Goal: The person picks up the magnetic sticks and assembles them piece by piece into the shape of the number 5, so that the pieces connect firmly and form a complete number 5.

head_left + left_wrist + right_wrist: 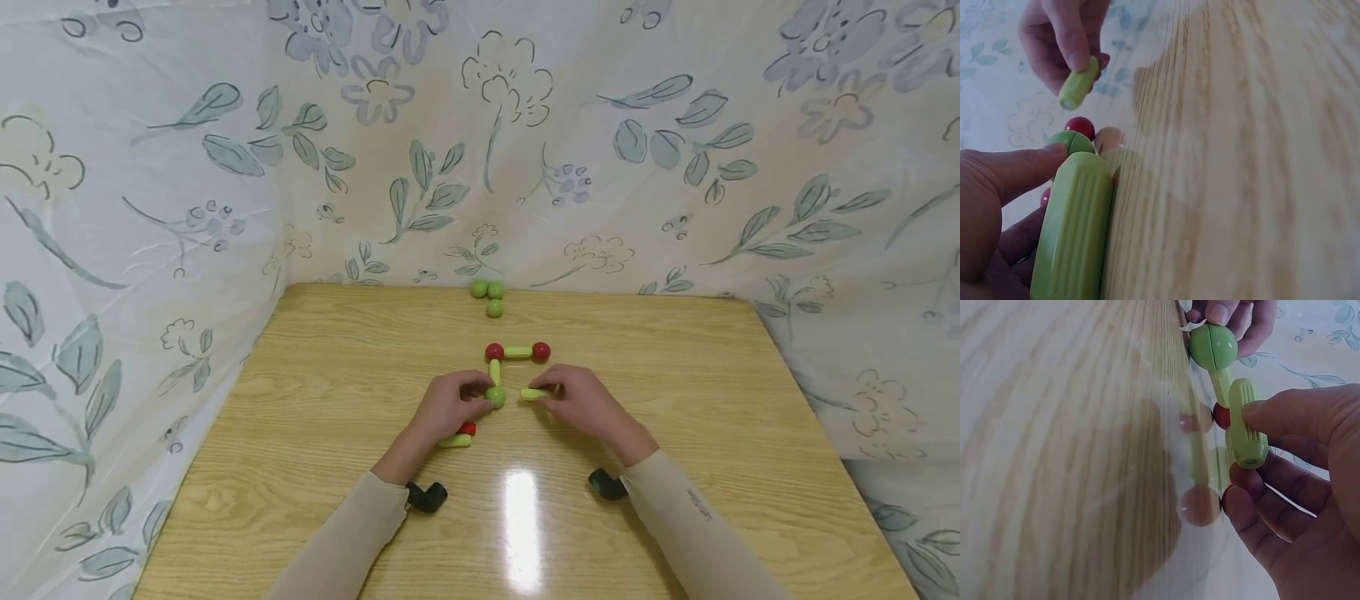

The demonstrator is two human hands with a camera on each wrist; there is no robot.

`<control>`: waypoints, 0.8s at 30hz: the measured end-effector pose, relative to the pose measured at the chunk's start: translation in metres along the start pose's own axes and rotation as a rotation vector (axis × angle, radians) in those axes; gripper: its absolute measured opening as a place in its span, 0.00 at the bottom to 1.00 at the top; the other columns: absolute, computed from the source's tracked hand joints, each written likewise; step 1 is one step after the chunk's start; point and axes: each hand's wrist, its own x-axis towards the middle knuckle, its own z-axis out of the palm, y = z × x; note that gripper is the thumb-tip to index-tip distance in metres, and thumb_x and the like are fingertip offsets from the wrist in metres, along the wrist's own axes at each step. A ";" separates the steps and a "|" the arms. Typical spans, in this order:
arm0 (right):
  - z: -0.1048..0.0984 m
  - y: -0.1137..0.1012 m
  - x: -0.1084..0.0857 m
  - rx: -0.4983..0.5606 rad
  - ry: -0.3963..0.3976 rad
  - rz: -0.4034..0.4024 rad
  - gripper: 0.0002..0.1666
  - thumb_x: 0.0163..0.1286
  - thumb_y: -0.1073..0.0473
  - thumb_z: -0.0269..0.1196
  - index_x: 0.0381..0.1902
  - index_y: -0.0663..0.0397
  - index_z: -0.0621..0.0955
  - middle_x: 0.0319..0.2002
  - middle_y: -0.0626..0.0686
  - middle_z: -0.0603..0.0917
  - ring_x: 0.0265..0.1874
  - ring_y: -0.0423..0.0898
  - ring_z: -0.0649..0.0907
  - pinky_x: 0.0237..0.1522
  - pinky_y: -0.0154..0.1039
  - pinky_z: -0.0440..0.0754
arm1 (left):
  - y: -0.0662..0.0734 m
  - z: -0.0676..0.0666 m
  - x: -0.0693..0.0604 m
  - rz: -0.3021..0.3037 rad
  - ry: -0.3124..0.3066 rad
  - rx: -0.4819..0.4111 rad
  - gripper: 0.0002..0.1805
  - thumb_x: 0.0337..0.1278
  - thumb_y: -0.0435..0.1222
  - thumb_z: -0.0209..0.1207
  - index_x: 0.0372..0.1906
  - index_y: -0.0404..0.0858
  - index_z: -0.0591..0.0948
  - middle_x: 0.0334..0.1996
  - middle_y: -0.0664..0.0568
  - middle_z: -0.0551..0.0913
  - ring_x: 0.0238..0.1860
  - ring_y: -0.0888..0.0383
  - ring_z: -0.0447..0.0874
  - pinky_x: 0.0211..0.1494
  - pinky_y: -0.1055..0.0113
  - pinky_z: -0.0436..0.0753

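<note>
My left hand (448, 404) holds a green ball (496, 397) between thumb and fingers on the table. From that ball a yellow-green magnetic rod (494, 372) runs back to a red ball (494, 352). Another yellow-green rod (517, 352) links this red ball to a second red ball (541, 352) at its right. My right hand (581, 404) pinches a loose ribbed yellow-green rod (1246, 425), a gap apart from the green ball. In the left wrist view, the right hand's rod (1079, 84) points its pale end toward the green ball (1071, 142).
A red rod (467, 428) and a yellow-green rod (456, 442) lie beside my left wrist. Several green balls (494, 308) sit near the table's back edge, before a flowered cloth (510, 167). Dark devices (427, 497) stick out at both wrists.
</note>
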 end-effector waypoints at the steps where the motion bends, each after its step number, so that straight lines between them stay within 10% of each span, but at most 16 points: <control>1: 0.000 -0.001 0.001 0.000 -0.003 0.005 0.13 0.72 0.64 0.74 0.53 0.51 0.92 0.45 0.45 0.88 0.40 0.44 0.81 0.43 0.43 0.83 | 0.000 0.000 0.000 -0.002 -0.001 -0.002 0.14 0.67 0.36 0.75 0.54 0.42 0.90 0.45 0.55 0.89 0.46 0.58 0.85 0.52 0.58 0.85; 24: 0.012 -0.003 0.016 0.012 -0.033 -0.008 0.11 0.72 0.64 0.75 0.51 0.51 0.92 0.45 0.46 0.89 0.39 0.44 0.80 0.45 0.43 0.81 | -0.001 -0.004 0.006 0.013 -0.012 -0.005 0.12 0.66 0.36 0.76 0.52 0.44 0.90 0.42 0.57 0.88 0.44 0.58 0.84 0.50 0.58 0.85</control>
